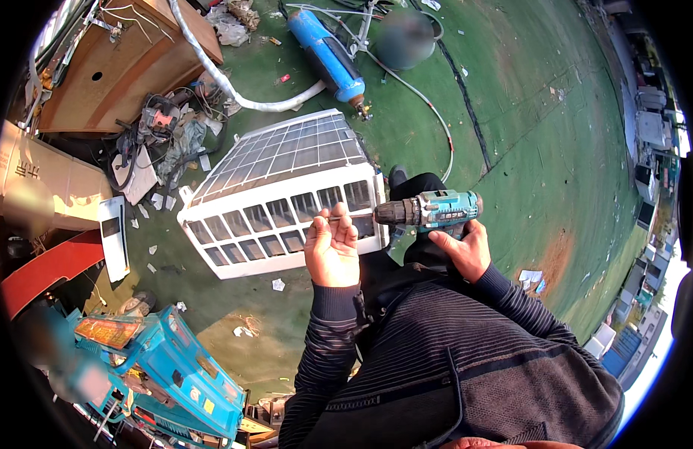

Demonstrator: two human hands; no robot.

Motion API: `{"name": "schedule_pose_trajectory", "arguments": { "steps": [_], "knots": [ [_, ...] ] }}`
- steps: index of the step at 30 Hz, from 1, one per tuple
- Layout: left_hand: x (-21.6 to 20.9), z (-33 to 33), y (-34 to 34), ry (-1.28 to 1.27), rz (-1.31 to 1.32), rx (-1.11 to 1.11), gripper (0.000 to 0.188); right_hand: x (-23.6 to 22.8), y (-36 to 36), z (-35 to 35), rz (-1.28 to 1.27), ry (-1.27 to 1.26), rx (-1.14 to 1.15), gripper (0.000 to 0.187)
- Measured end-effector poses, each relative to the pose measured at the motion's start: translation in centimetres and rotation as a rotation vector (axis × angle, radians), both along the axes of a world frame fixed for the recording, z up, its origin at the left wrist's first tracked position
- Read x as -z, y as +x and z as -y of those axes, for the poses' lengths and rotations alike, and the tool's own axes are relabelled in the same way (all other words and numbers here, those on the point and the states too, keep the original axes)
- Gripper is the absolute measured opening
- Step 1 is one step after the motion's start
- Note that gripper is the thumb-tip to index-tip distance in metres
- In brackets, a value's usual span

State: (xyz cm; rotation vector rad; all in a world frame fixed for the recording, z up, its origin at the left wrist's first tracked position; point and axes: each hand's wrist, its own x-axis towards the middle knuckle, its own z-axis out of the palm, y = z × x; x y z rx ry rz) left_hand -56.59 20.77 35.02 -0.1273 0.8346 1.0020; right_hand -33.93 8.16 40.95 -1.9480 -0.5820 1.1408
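1 teal drill (441, 209) is pointing left at mid-frame.
Right hand (467, 251) is gripping it; left hand (333, 251) is curling narrowly beside a white unit (275, 179), centre-left, anything held being unclear.

- Drill (445, 209): teal body with black sections; dark chuck (396, 212) at the front. Gripped in the right hand (470, 251). Body approximately level across the view, chuck directed left.
- Chuck position: overlaps the near right corner of the unit in view; contact cannot be determined.
- Unit (279, 191): white box-shaped casing. One side carries two rows of rectangular openings; the adjoining side carries a white wire grid over a dark panel. Rests on the green floor (526, 150), set obliquely, right end nearest the drill.
- Small part (334, 218): thin, dark, held at the left hand's (333, 258) fingertips; type indistinct.
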Motion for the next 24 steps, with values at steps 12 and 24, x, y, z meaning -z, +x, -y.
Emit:
{"name": "schedule_pose_trajectory", "arguments": {
  "steps": [12, 24],
  "knots": [
    [-1.8, -1.3, 4.2, 0.044, -0.246, -0.313, 0.02, 1.4, 9.4, -10.2, -0.158, 0.258, -0.758, 0.028],
    [-4.7, -3.6, 18.5, 0.125, -0.404, -0.612, 0.025, 3.8, 23.0, -18.6, -1.033, -0.113, -0.872, 0.044]
  ]
}}
